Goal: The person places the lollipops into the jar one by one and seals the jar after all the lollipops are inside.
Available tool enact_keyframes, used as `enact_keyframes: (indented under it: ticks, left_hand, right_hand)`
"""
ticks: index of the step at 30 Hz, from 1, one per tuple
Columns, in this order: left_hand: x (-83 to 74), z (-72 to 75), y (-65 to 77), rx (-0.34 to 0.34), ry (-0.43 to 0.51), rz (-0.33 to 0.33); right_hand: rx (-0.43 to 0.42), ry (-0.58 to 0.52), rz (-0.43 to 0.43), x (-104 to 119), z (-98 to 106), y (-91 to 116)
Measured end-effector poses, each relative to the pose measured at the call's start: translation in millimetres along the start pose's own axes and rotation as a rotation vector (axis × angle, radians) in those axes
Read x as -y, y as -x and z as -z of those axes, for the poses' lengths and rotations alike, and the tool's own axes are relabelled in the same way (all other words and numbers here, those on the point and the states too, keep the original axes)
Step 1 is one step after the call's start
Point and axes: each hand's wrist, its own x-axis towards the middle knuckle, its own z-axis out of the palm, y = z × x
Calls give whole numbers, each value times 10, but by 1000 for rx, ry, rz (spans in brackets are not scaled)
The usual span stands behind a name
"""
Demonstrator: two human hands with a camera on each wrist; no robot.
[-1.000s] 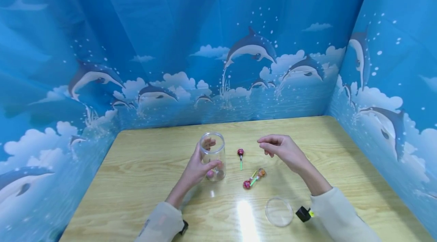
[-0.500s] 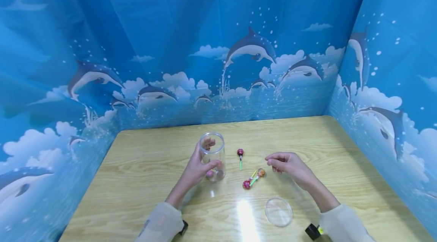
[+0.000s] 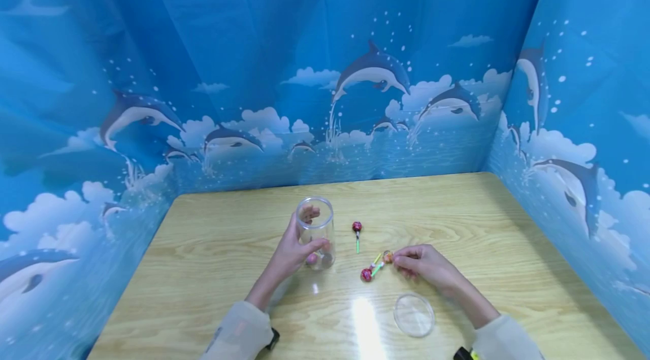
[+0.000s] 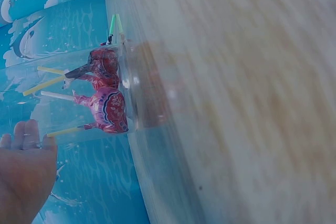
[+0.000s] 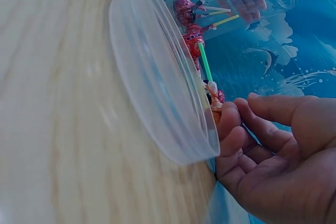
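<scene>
A clear plastic jar [image 3: 325, 236] stands upright on the table with its mouth uncovered. My left hand [image 3: 293, 251] grips its side, thumb in front and fingers behind. Several wrapped lollipops [image 4: 109, 109] sit in the jar's bottom, sticks towards the mouth. My right hand [image 3: 426, 265] is low over the table, its loosely bent fingertips right at an orange lollipop [image 3: 388, 257]; no grip on it shows. In the right wrist view that lollipop is partly hidden behind the fingers. Against its green stick lies a red lollipop [image 3: 367, 275]. Farther back lies a dark red lollipop [image 3: 358, 227] with a green stick.
A round clear lid [image 3: 414, 315] lies on the wooden table [image 3: 213, 270], nearer me than the lollipops. Blue dolphin-printed curtains [image 3: 284, 66] hang behind the table and at both sides.
My right hand has come down and nearer to me, then leftwards to the orange lollipop. The left hand and the jar have kept their place.
</scene>
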Motion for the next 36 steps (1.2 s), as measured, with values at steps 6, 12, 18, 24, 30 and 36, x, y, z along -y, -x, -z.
enact_keyframes:
  ticks: [6, 12, 18, 24, 30, 36]
  left_hand:
    - [2, -9, -3, -13, -15, 0]
    - [7, -12, -10, -9, -8, 2]
    - [6, -11, -5, -9, -10, 3]
    - [11, -8, -12, -10, 8, -4]
    - [11, -7, -18, -11, 14, -1]
    - [17, -6, -17, -15, 11, -2]
  right_hand:
    - [1, 2, -7, 8, -21, -21]
    - [-14, 19, -15, -2, -34, -37]
    - [-50, 41, -30, 9, -44, -29]
    - [-81, 37, -60, 13, -42, -38]
    - [-116, 133, -49, -10, -60, -59]
    - [-101, 144, -22, 18, -110, -49]
